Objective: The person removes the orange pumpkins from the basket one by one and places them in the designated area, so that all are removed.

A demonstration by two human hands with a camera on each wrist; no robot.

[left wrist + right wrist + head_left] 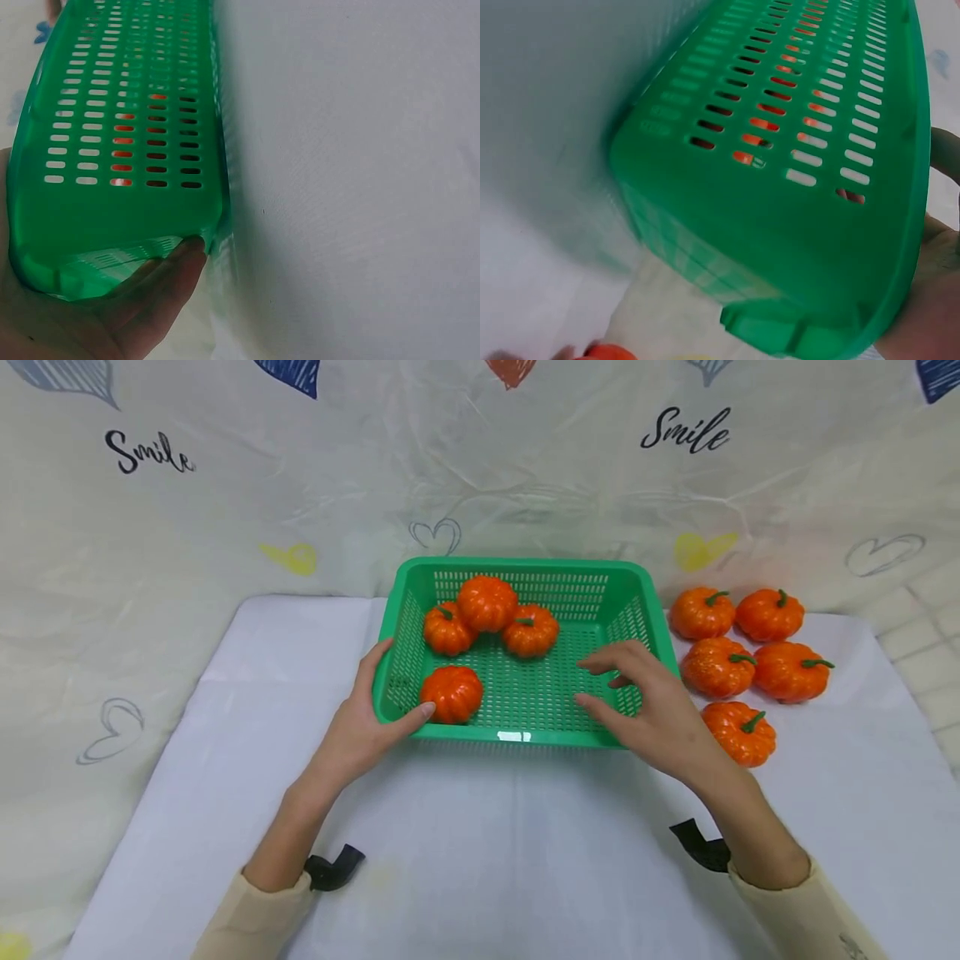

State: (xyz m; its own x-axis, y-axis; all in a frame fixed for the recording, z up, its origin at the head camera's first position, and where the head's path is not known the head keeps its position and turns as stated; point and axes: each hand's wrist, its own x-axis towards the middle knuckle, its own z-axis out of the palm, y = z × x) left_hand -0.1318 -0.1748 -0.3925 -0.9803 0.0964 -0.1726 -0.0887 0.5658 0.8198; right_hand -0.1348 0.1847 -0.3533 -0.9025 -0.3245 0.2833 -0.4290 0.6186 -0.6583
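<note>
A green plastic basket point(517, 737) with slotted walls sits mid-table. My left hand point(362, 720) grips its front left corner, thumb over the rim and fingers along the outer side wall; the left wrist view shows those fingers point(169, 289) against the basket's end. Over the basket's right part hovers my right hand point(651, 710), thumb and fingers spread with nothing between them. Small orange pumpkins lie inside: one point(452, 694) near the left thumb, and a cluster at the back left with one point(487, 603) resting above two others point(448, 629).
Right of the basket, several more pumpkins point(792, 672) stand close together, the nearest one point(739, 732) beside my right forearm. A white cloth point(480, 860) covers the table. Behind it hangs a pale sheet point(480, 452) printed with hearts and lettering.
</note>
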